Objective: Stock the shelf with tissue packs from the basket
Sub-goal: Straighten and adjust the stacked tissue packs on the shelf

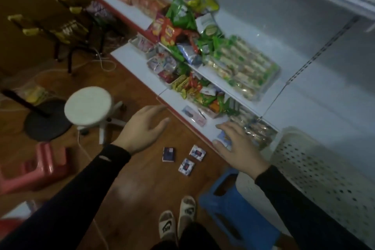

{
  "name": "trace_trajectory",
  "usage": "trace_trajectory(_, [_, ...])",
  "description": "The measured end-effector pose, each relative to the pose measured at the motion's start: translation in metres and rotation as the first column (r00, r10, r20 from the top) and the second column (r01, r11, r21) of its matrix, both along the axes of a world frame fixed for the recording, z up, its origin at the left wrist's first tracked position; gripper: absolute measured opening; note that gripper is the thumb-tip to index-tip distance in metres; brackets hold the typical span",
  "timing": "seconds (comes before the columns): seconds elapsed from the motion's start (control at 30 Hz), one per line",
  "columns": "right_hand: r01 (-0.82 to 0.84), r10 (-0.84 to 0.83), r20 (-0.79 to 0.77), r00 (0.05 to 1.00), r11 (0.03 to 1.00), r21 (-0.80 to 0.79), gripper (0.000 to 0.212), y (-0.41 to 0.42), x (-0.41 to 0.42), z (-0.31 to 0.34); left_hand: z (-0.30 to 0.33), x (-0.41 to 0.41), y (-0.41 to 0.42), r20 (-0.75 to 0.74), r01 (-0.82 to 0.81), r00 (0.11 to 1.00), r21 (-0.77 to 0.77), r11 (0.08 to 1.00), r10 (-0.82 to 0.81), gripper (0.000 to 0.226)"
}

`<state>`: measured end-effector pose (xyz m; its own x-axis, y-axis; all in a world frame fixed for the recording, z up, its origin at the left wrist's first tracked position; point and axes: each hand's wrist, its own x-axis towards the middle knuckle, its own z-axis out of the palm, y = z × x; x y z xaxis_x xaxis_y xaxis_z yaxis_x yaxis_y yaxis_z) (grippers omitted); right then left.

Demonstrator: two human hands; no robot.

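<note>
My right hand (239,148) holds a small blue-and-white tissue pack (224,139) at the front edge of the lowest white shelf (178,99), thumb and fingers curled round it. My left hand (144,126) hovers open above the floor, fingers relaxed and spread, holding nothing. Another tissue pack (193,115) lies flat on that shelf. Three small packs lie on the wooden floor: one dark (169,154), two blue-and-white (197,152) (186,166). The white perforated basket (316,168) stands at the right, its inside hidden.
Snack bags and wrapped wafers (241,67) crowd the shelves. A blue stool (237,215) sits by my feet, a white round stool (88,105) and a pink stool (38,166) stand to the left. Cables run across the floor.
</note>
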<state>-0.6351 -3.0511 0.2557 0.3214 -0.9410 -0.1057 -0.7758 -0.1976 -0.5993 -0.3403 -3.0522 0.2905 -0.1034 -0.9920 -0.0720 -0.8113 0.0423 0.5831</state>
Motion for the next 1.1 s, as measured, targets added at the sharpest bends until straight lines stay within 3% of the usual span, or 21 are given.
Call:
trace_trajectory(0.17, [0.016, 0.007, -0.087, 0.996, 0.965, 0.260, 0.048, -0.050, 0.027, -0.127, -0.112, 0.001, -0.028, 0.123, -0.050, 0.992, 0.294, 0.955, 0.014, 0.050])
trace_trajectory(0.37, [0.191, -0.069, -0.238, 0.969, 0.820, 0.540, 0.044, -0.063, 0.037, -0.323, -0.325, -0.013, -0.059, 0.076, -0.087, 0.996, 0.606, 0.791, 0.051, 0.055])
trace_trajectory(0.5, [0.292, -0.121, -0.310, 0.943, 0.746, 0.598, 0.045, -0.079, 0.034, -0.484, -0.504, -0.034, -0.068, 0.028, -0.120, 0.988, 0.749, 0.652, 0.149, 0.059])
trace_trajectory(0.63, [0.331, -0.197, -0.277, 0.941, 0.710, 0.621, 0.039, -0.089, 0.033, -0.632, -0.671, -0.055, -0.064, 0.015, -0.155, 0.961, 0.854, 0.497, 0.275, 0.062])
trace_trajectory(0.73, [0.315, -0.227, -0.219, 0.949, 0.714, 0.625, 0.041, -0.087, 0.030, -0.720, -0.762, -0.071, -0.063, -0.013, -0.153, 0.938, 0.880, 0.449, 0.346, 0.061])
trace_trajectory(0.83, [0.330, -0.289, -0.176, 0.941, 0.673, 0.662, 0.052, -0.088, 0.030, -0.785, -0.816, -0.085, -0.067, -0.096, -0.118, 0.922, 0.852, 0.510, 0.375, 0.052])
trace_trajectory(0.9, [0.337, -0.306, -0.179, 0.935, 0.610, 0.717, 0.047, -0.084, 0.031, -0.814, -0.836, -0.093, -0.068, -0.169, -0.080, 0.896, 0.848, 0.524, 0.410, 0.048])
trace_trajectory(1.1, [0.355, -0.388, -0.140, 0.911, 0.568, 0.742, 0.046, -0.074, 0.039, -0.781, -0.793, -0.092, -0.072, -0.266, -0.071, 0.753, 0.876, 0.477, 0.602, 0.027])
